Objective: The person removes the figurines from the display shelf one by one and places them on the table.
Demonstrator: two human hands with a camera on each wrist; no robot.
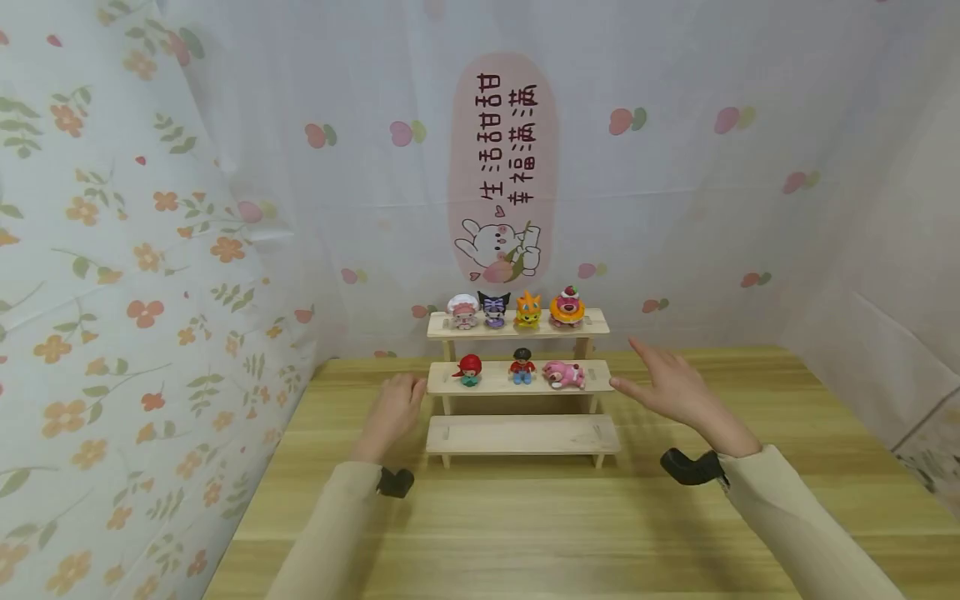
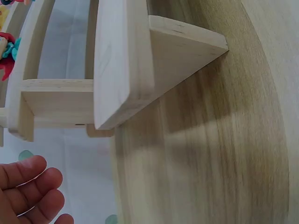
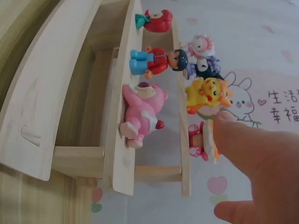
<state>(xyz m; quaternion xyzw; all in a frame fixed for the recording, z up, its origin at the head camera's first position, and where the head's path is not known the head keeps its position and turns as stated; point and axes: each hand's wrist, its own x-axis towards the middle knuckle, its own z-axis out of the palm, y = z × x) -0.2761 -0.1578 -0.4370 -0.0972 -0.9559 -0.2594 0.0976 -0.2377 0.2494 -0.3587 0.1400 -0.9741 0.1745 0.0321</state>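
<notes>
A three-tier wooden display stand [image 1: 521, 435] holds small toy figures. On its middle tier are a red-haired mermaid figure [image 1: 469, 369], a figure in a red jacket [image 1: 522, 367] and a pink bear [image 1: 564, 374] lying on its belly. The top tier carries a white-hatted pink figure [image 1: 463, 312], a black-and-purple figure [image 1: 494, 310], a yellow figure [image 1: 528, 312] and a bear with an orange ring [image 1: 567, 308]. My left hand [image 1: 394, 410], loosely bent and holding nothing, is beside the stand's left end. To the right, my right hand [image 1: 675, 390] has fingers extended and thumb apart, also holding nothing.
The stand is on a wood-grain table [image 1: 517, 533]. Behind it hangs a white cloth [image 1: 360, 217] with fruit prints and a pink panel [image 1: 504, 167] of lettering. A floral cloth [image 1: 135, 350] borders the left side. Black straps with mounts sit at both wrists.
</notes>
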